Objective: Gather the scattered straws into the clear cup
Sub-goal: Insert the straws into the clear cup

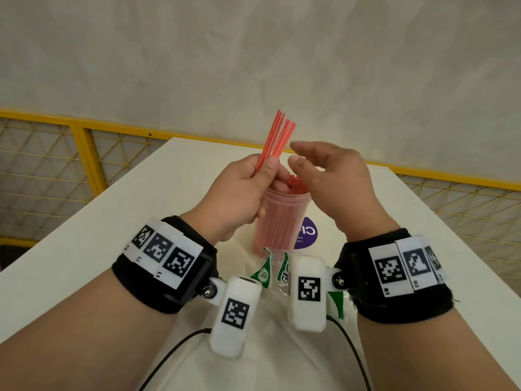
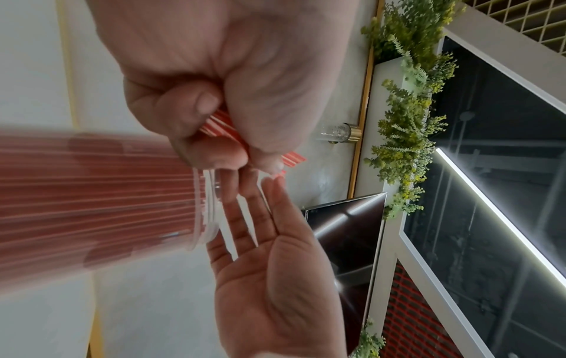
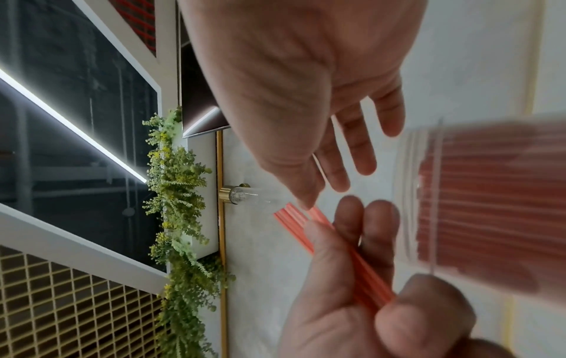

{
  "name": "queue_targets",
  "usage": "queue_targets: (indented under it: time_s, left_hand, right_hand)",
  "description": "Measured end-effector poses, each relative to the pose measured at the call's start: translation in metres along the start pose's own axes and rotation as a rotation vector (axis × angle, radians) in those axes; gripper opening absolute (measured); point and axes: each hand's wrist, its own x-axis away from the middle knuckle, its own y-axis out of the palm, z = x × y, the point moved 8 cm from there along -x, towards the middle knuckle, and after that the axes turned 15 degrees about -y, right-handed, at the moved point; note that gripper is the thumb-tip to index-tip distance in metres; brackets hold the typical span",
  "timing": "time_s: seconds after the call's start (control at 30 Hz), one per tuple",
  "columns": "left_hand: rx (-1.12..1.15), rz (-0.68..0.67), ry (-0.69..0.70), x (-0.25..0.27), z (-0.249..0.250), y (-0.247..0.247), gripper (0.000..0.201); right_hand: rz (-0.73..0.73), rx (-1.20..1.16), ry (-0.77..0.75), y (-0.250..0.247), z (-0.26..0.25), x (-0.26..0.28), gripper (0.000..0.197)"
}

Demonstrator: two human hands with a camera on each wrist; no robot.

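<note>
A broad white surface stretches away toward a yellow mesh railing, and right in the middle of it stands the clear cup, upright and packed with red straws. Beside the cup's base there's a purple round sticker, and nearer the person a crumpled clear wrapper with green print. Above the cup, the left hand has its thumb and fingers clenched round a small bundle of red straws, their lower ends hidden behind the hand at the cup's mouth, their tops fanning upward. The right hand hovers just beside it, fingers released and spread, gripping nothing.
</note>
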Motion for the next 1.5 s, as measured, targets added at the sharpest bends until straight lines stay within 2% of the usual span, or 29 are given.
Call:
queue_targets:
  time_s: [0.2,0.47,0.7,0.83,1.07,1.3,1.37,1.43,1.5]
  left_hand:
    - [0.007,-0.058,-0.02,-0.001,-0.002,0.001,0.031]
    - [-0.029,-0.128,-0.006,0.002,0.0,0.008,0.034]
    - [-0.018,-0.125,-0.025,0.002,-0.001,0.009,0.037]
    - [-0.004,-0.119,-0.02,0.003,0.001,0.009,0.032]
    - [-0.042,-0.098,-0.027,0.003,0.001,0.008,0.034]
    - [0.053,-0.05,-0.063,0.0,-0.002,0.006,0.033]
    - [0.044,0.029,-0.058,-0.001,-0.003,-0.001,0.035]
    - [-0.058,0.124,-0.012,-0.002,-0.001,-0.008,0.036]
    - [-0.189,0.157,0.065,-0.001,0.004,-0.009,0.035]
  right_hand:
    - [0.105,-0.395,0.044,0.006,-0.011,0.004,0.047]
    - [0.183,-0.566,0.04,0.004,-0.018,0.006,0.043]
    - [0.195,-0.581,0.055,0.005,-0.014,0.006,0.042]
    - [0.21,-0.577,0.048,0.003,-0.01,0.005,0.043]
    - [0.229,-0.564,0.04,0.003,-0.01,0.005,0.033]
    - [0.229,-0.573,0.024,-0.001,-0.009,0.003,0.031]
    - [0.283,-0.556,0.02,-0.01,-0.005,0.001,0.031]
    - [0.398,-0.565,0.022,-0.026,0.001,0.0,0.031]
    - [0.516,-0.546,0.014,-0.041,0.008,0.001,0.031]
